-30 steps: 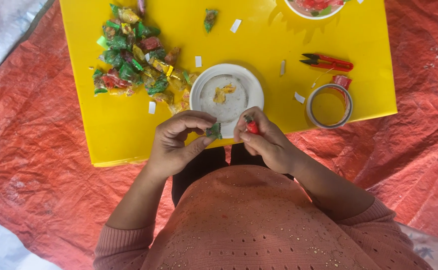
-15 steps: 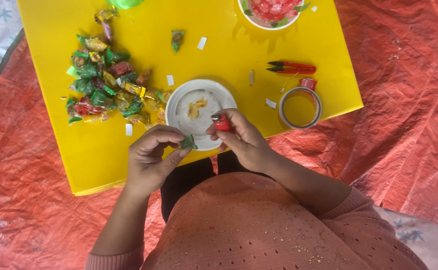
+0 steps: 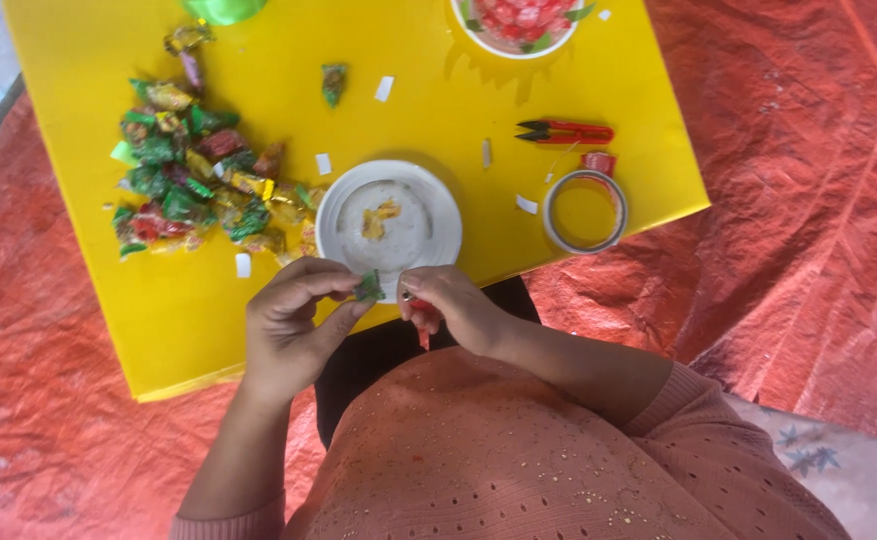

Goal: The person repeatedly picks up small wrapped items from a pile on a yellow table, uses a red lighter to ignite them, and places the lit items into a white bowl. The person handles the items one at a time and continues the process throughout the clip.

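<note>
Hands meet at the near edge of a yellow table (image 3: 559,70), working one small sweet between them. The left hand (image 3: 294,325) pinches a green-wrapped candy (image 3: 368,288) between thumb and forefinger, while the right hand (image 3: 454,308) curls shut just beside it, fingertips closed on a small red piece (image 3: 416,303) whose shape is too hidden to tell. The candy sits at the left hand's fingertips, a narrow gap off the right thumb, directly over the table's edge. Just beyond both hands stands one round white plate (image 3: 429,200), with yellowish scraps at its middle. Beyond the left hand, and further out to that side, lies one heap of wrapped candies (image 3: 194,175) in green, red and gold, too jumbled to count; a single green candy (image 3: 334,82) lies apart past the plate. Beyond the right hand, out to its side, rests one roll of clear tape (image 3: 585,210), and past that one pair of red-handled snips (image 3: 567,131). One white bowl of red sweets (image 3: 515,20) sits at the far edge. At least six small white paper scraps (image 3: 385,88) dot the tabletop. Red sheeting (image 3: 809,180) covers the floor around.
</note>
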